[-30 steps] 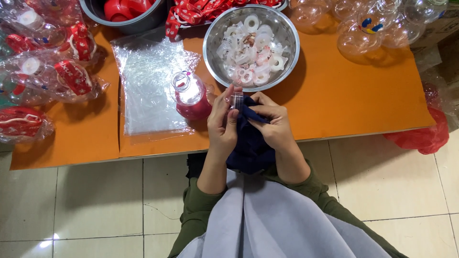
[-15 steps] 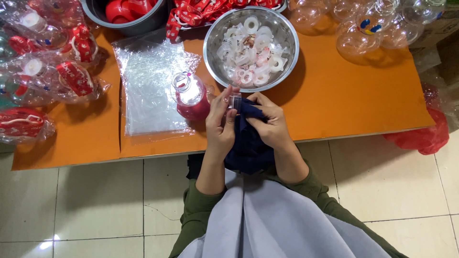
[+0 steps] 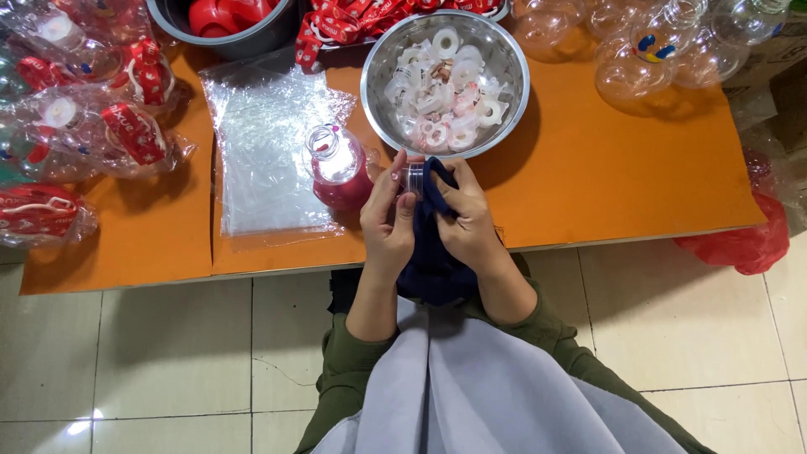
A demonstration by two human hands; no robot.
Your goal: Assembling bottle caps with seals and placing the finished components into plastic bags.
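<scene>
At the near edge of the orange table (image 3: 588,193), about midway along it, the left hand (image 3: 388,220) and the right hand (image 3: 465,220) meet over a dark blue cloth (image 3: 433,261) that hangs down toward the lap. The left fingers (image 3: 387,181) are curled shut around a small clear ring (image 3: 413,175), pinching it by its side, while the right fingers (image 3: 445,181) are closed on a fold of the cloth and press it against the ring (how much of the ring is covered cannot be told).

Just left of the hands stands a small bottle (image 3: 336,168) with a clear neck and a red lower half, close to the left thumb but apart from it. It rests on the edge of a flat stack of clear plastic bags (image 3: 269,151).

Just beyond the hands sits a steel bowl (image 3: 513,92) holding white and clear rings. Toward the far left corner lie bagged bottles with red straps (image 3: 92,134); along the far edge are a dark bowl (image 3: 227,38) of red caps and a heap of red straps (image 3: 353,21), and empty clear bottles (image 3: 647,50) fill the far right corner.
</scene>
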